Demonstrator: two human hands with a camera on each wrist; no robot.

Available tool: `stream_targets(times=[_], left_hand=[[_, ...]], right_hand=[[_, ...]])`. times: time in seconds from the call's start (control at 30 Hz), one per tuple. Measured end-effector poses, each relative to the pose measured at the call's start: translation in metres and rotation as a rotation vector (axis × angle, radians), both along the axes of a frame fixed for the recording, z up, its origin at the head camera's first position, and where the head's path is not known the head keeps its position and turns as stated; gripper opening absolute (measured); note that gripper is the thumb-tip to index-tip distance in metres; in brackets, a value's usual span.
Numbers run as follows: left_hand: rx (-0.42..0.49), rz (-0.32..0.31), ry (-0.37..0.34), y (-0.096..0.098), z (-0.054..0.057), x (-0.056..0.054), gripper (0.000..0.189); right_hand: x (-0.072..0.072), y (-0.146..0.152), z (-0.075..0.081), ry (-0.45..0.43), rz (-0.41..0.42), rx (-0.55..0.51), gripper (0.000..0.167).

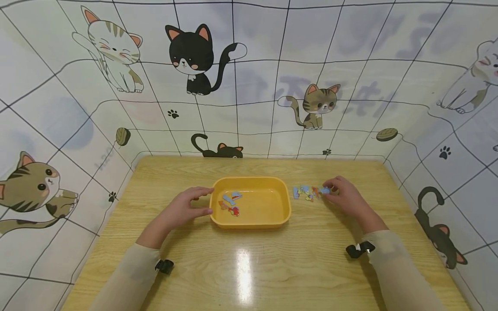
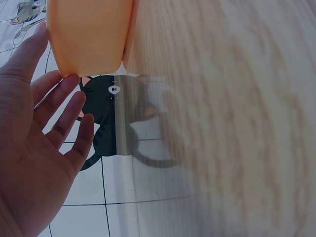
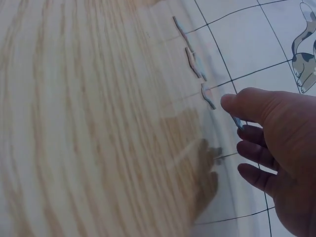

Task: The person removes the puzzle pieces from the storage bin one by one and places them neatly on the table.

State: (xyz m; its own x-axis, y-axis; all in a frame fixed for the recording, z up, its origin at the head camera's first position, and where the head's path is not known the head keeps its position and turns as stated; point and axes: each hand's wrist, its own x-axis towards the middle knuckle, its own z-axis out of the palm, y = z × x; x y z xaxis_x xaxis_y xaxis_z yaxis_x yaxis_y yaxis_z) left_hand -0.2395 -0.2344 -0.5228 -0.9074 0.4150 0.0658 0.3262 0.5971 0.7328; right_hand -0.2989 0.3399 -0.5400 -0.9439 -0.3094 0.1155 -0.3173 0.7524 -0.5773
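Note:
My left hand (image 1: 180, 210) is at the left end of a yellow tray (image 1: 260, 225), thumb and fingers spread and fairly straight, fingertips right at its wall. The left wrist view shows the fingertips against the tray's orange-looking side (image 2: 91, 39). To the right of the tray, my right hand (image 1: 346, 199) pinches a small blue puzzle piece (image 1: 324, 190) between thumb and fingers. In the right wrist view that piece (image 3: 237, 121) shows as a thin edge by the thumb. Beside it lie several blue, yellow and orange puzzle pieces (image 1: 304, 190) close together.
Inside the tray, toward its left, lie several pieces, among them a blue strip (image 1: 228, 200) and a red one (image 1: 234, 211). The wooden table (image 1: 272, 263) is bordered by cat-patterned walls (image 1: 264, 86) at the back and sides.

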Motion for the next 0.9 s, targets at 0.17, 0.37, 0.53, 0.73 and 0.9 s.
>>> stream_targets(times=[0.17, 0.37, 0.53, 0.73, 0.9], left_hand=[[0.006, -0.002, 0.001, -0.0002, -0.0001, 0.0002, 0.071], [0.01, -0.009, 0.005, 0.0002, 0.0004, 0.0003, 0.071], [0.003, -0.004, 0.003, 0.0003, 0.0012, 0.0008, 0.072], [-0.005, -0.001, -0.001, 0.0002, 0.0009, 0.0006, 0.071], [-0.002, 0.0, -0.002, 0.0004, 0.0005, 0.0008, 0.071]], right_hand=[[-0.0045, 0.001, -0.0054, -0.002, -0.009, 0.014, 0.032], [-0.0082, 0.003, -0.0091, -0.006, -0.016, 0.037, 0.032], [-0.0082, 0.0021, -0.0086, -0.015, -0.023, 0.033, 0.032], [-0.0072, 0.0004, -0.0071, -0.038, -0.025, 0.026, 0.032], [-0.0082, 0.0012, -0.0069, -0.053, -0.025, 0.031, 0.032]])
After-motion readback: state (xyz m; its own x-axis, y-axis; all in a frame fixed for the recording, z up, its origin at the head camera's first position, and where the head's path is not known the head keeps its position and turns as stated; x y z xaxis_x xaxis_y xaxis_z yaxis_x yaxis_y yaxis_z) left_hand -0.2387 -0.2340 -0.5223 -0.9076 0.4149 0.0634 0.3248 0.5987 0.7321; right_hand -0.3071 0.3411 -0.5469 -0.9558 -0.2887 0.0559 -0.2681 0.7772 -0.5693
